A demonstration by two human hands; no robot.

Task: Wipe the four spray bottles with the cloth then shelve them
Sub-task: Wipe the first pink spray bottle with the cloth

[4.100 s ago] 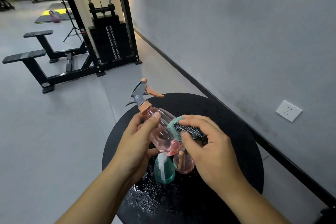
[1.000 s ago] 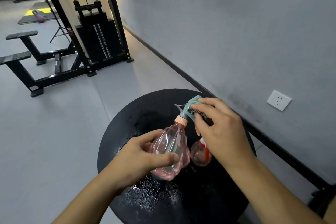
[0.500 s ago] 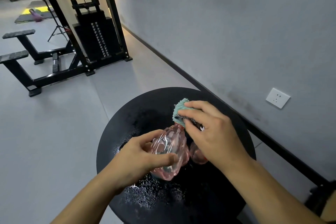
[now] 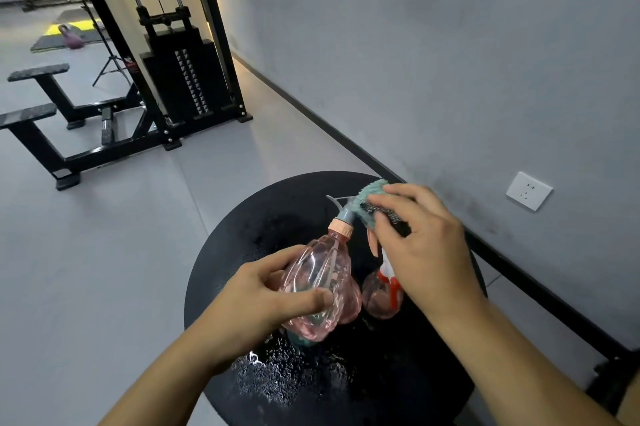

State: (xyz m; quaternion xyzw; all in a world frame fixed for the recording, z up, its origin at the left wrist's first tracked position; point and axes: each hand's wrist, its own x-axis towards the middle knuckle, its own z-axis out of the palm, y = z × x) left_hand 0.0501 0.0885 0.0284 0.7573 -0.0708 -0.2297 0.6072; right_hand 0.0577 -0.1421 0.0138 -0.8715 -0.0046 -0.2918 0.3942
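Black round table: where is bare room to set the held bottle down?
The table's far-left part, beyond the left hand, is bare. The near-left has water droplets. The middle is crowded by the small pink bottle under the right hand.

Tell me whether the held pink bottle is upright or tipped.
Tipped: the pink bottle leans, neck up and to the right, in the left hand.

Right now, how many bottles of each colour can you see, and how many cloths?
Pink spray bottles: 2, one gripped by the left hand at and one standing on the black table at
Teal bottles: 1, only a sliver showing
Cloths: 1, in the right hand at
Total: 4
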